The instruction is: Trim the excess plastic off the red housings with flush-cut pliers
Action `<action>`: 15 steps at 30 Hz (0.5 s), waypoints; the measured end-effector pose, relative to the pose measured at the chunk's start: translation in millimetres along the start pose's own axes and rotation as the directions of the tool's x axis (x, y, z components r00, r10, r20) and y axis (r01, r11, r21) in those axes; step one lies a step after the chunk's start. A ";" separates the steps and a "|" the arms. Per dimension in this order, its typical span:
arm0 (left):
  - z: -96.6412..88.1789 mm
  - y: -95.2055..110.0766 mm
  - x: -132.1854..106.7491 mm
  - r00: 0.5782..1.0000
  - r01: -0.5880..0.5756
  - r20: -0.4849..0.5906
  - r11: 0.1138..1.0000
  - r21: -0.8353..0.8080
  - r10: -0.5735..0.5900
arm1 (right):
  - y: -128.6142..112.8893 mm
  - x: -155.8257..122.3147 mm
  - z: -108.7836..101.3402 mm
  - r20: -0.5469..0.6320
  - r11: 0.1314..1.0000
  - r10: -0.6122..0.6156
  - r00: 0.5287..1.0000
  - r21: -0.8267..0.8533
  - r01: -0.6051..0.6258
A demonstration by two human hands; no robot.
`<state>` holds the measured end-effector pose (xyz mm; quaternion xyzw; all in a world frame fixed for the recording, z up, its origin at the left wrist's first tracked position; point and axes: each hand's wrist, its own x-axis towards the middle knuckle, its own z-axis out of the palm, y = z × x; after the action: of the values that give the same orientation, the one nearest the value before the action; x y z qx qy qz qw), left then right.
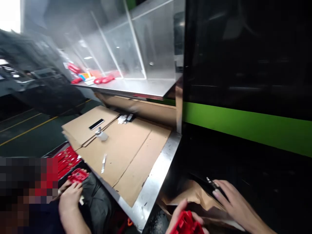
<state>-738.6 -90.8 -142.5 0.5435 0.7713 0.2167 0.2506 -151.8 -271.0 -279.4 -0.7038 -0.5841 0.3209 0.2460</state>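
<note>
At the bottom edge, my left hand (177, 217) is closed round a glossy red plastic part (187, 224), whose lower side falls outside the picture. My right hand (230, 199), to the right and slightly higher, grips a slim dark tool with a short metal tip (211, 182); its exact kind is hard to make out. The tip points up and left, apart from the red part. Beneath and between both hands lies crumpled brown paper (195, 195), perhaps the mouth of a bag.
A metal-edged workbench (162, 162) covered with cardboard (129, 152) holds a small pump bottle (101, 135) and a thin blade-like strip (104, 163). Above is a shelf (136, 87) with red parts. At left, a co-worker's hands (70, 195) hold a red part near a crate of red parts (67, 161).
</note>
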 end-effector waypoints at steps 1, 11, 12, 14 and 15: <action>-2.1 -6.3 -0.3 0.999 0.022 -0.031 0.999 0.038 -0.021 | -18.9 15.2 14.1 0.060 0.995 -0.099 0.993 -0.029 0.100; -12.1 -22.5 -6.2 1.000 0.025 0.005 0.930 0.367 -0.029 | -187.1 145.2 160.8 0.406 0.767 -0.526 0.747 -0.152 0.623; -0.8 -17.9 -8.5 0.999 0.003 0.041 0.921 0.390 -0.021 | -187.2 142.8 165.4 0.419 0.756 -0.532 0.736 -0.156 0.636; 35.2 -8.5 -7.2 0.992 -0.053 0.128 0.904 0.424 -0.002 | -180.3 126.4 162.4 0.394 0.729 -0.571 0.720 -0.161 0.665; 56.9 -4.4 -2.0 0.983 -0.092 0.183 0.898 0.430 0.013 | -175.3 114.5 155.6 0.374 0.681 -0.634 0.677 -0.146 0.718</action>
<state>-705.8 -90.5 -189.3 0.6234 0.7601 -0.0037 0.1832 -370.4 -128.8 -276.5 -0.4059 -0.8732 0.2199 0.1562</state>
